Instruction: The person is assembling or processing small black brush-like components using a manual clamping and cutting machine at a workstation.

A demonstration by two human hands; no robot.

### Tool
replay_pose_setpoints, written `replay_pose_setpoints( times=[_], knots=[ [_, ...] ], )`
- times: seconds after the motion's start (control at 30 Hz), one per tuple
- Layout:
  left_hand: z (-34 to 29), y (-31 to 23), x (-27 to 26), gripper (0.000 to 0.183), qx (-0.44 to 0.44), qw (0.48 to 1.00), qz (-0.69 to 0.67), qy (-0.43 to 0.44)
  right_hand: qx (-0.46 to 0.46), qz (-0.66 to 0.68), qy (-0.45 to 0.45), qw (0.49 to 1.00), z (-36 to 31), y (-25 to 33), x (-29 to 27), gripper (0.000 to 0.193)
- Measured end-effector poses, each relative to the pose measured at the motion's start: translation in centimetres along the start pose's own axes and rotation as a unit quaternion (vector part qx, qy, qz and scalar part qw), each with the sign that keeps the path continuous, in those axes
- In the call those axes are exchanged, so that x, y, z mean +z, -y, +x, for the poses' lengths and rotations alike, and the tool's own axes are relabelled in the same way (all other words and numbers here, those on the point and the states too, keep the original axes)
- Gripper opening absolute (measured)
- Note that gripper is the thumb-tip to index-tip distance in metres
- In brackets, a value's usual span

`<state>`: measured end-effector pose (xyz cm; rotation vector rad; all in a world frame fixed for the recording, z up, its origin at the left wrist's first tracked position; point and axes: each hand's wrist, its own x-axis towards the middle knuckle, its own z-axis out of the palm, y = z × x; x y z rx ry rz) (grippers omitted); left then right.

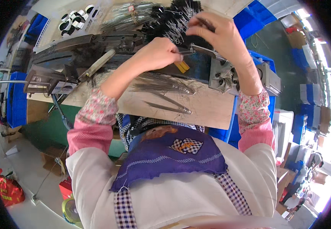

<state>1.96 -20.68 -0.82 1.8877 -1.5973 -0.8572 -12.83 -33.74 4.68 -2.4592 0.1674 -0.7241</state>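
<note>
My left hand is closed in a pinch over the workbench. A thin metal wire runs from its fingertips toward a small metal fitting on the bench machine. My right hand is raised beyond that fitting with its fingers curled in. A dark shape shows at those fingers, but I cannot make out what it is. Just behind both hands lies a heap of black-bristled wire brushes with looped metal ends. A yellow piece sits below my left fingertips.
Loose thin wires lie on the wooden bench top. A metal chuck stands at the right, and a long dark machine arm at the left. Farther back are a wire bundle, black-and-white rolls and a blue crate.
</note>
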Motion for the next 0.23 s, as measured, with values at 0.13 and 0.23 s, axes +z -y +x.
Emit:
replay_pose_setpoints(
  times=[0.13, 0.23],
  knots=[
    [1.4, -0.4, -0.3, 0.031, 0.007, 1.0, 0.021, -0.001, -0.018, -0.023, 0.041, 0.999, -1.6, -0.8, 1.1, 0.017],
    [1.3, -0.1, -0.6, 0.027, 0.073, 0.991, 0.095, -0.06, -0.117, -0.094, 0.064, 0.987, -1.1, -2.2, 3.4, 0.019]
  ],
)
